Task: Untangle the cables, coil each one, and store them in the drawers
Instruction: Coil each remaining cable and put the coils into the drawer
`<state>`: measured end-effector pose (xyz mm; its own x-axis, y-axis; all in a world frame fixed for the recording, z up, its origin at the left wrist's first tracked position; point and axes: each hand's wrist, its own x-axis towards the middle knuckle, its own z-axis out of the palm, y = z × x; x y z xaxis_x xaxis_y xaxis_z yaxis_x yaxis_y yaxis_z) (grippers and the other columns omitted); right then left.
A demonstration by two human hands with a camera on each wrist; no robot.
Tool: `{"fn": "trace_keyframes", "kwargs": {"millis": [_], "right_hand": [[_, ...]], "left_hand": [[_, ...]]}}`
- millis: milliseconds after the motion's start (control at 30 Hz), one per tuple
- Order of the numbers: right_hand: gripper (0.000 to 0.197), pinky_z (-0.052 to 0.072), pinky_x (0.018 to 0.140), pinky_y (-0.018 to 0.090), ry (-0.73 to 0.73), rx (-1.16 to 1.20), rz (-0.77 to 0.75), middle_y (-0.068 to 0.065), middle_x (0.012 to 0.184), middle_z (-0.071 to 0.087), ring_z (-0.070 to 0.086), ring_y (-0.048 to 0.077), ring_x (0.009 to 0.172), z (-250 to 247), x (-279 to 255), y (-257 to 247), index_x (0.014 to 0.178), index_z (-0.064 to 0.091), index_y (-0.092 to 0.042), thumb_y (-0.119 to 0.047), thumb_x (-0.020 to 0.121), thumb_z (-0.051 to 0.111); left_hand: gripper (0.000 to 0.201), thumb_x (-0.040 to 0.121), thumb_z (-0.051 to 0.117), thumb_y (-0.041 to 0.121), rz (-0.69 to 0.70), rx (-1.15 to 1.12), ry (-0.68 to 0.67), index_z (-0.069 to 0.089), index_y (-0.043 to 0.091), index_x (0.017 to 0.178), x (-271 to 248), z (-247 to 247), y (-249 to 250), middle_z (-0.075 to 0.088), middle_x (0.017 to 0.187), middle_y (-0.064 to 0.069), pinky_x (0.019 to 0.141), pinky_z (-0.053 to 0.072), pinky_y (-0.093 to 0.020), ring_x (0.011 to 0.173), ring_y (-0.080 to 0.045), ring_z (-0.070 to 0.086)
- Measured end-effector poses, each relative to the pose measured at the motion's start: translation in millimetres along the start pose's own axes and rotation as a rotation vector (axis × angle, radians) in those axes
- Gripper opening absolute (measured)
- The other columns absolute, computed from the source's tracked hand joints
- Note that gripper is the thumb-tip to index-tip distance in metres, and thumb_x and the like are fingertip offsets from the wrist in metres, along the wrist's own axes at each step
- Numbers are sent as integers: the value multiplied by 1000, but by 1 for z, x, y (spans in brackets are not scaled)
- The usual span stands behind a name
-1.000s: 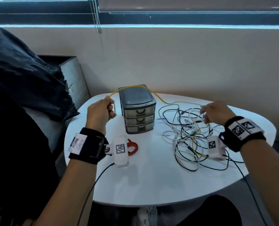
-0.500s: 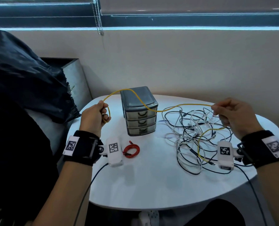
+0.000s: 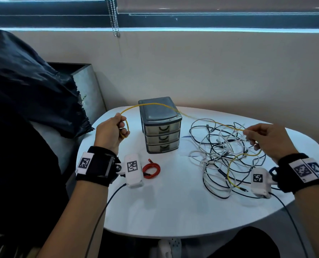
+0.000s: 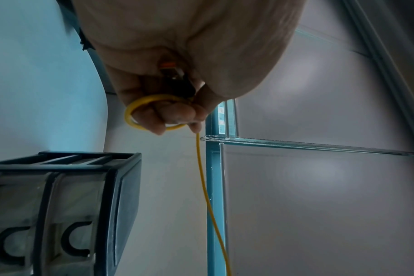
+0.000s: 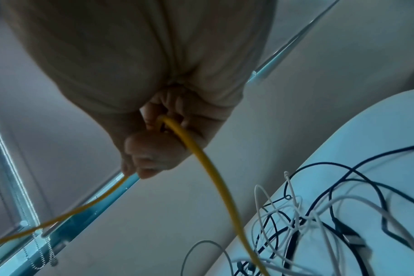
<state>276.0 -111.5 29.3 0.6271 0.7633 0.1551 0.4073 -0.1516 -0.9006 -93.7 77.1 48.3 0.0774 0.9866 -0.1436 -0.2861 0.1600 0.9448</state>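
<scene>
A yellow cable [image 3: 156, 104] arcs over the grey three-drawer unit [image 3: 160, 125] between my two hands. My left hand [image 3: 116, 127] grips a small yellow loop [image 4: 140, 104] and the cable's dark plug [image 4: 175, 76], left of the drawers. My right hand [image 3: 255, 136] pinches the yellow cable [image 5: 201, 155] above a tangle of white and black cables [image 3: 224, 151] on the white table [image 3: 173, 211]. The cable's tail loops down to a plug [image 3: 243, 189] near the front. All three drawers are closed. A coiled red cable [image 3: 151, 170] lies in front of the unit.
A dark bag [image 3: 30, 95] lies on a grey box [image 3: 84, 86] to the table's left. Behind the table is a wall with a blind chain [image 3: 114, 19] hanging at the window. The table's front edge curves near my arms.
My right hand rose to the right with the yellow cable, then came back down closer to the tangle. My left hand keeps its loop and has barely moved.
</scene>
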Motion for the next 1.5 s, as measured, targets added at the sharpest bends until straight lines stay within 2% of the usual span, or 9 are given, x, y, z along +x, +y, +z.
{"fn": "trace_keyframes", "kwargs": {"millis": [333,467,733,900,1033,1100,1200,1333,1500], "right_hand": [[40,46,54,27,-241,248,81,5,60,55,52,17,55,19,-11,-3,76,66,-5,-44,81,67],[19,50,79,38,-322,-461,50,5,90,72,65,27,86,26,-2,10,84,71,-14,-28,95,62],[54,32,111,40,83,-485,-206,6,142,48,41,25,133,45,-22,-62,138,49,-20,-37,90,67],[35,41,105,38,263,-249,-811,3,124,64,55,22,118,87,-75,-132,120,67,-13,-34,91,63],[35,47,102,36,-5,-195,-559,-4,125,65,61,11,113,123,-82,-134,127,63,-22,-37,95,60],[18,57,77,39,-63,21,-381,-7,93,73,68,10,77,122,-70,-127,110,72,-23,-24,94,64],[14,44,54,15,-130,70,-354,-11,65,64,57,2,52,111,-58,-118,97,77,-15,-8,91,67],[11,48,61,15,-54,76,-386,-15,73,68,59,0,60,108,-43,-116,90,76,-21,-12,89,69],[13,52,72,32,-78,-146,-344,-10,74,72,65,11,71,120,-37,-85,92,78,-24,-29,92,66]], "left_hand": [[32,104,46,24,-69,-183,-92,59,10,79,-7,4,-3,51,54,5,56,50,-23,46,-9,47],[31,103,47,24,-109,-279,-159,58,9,79,-18,14,2,54,57,3,59,55,-24,49,-11,53],[26,101,53,20,0,-127,-239,67,3,88,-54,57,1,43,53,3,75,48,-32,49,-11,46],[27,98,59,23,136,81,-191,71,11,77,-70,74,-7,45,48,9,73,45,-35,50,-13,45],[29,98,59,21,170,151,-228,70,8,75,-81,78,-9,49,52,5,60,46,-26,49,-12,49],[28,99,58,22,124,129,-256,72,2,83,-85,75,-7,48,54,1,60,47,-26,51,-14,46],[33,100,54,21,33,62,-328,70,-5,90,-86,66,-2,43,55,-1,65,43,-32,51,-16,41],[35,103,44,19,-127,53,-540,68,-3,89,-92,61,1,51,58,-3,65,52,-30,49,-16,50],[26,99,47,20,-59,-28,-661,66,2,95,-98,63,0,70,74,-5,97,52,-41,78,-20,71]]}}
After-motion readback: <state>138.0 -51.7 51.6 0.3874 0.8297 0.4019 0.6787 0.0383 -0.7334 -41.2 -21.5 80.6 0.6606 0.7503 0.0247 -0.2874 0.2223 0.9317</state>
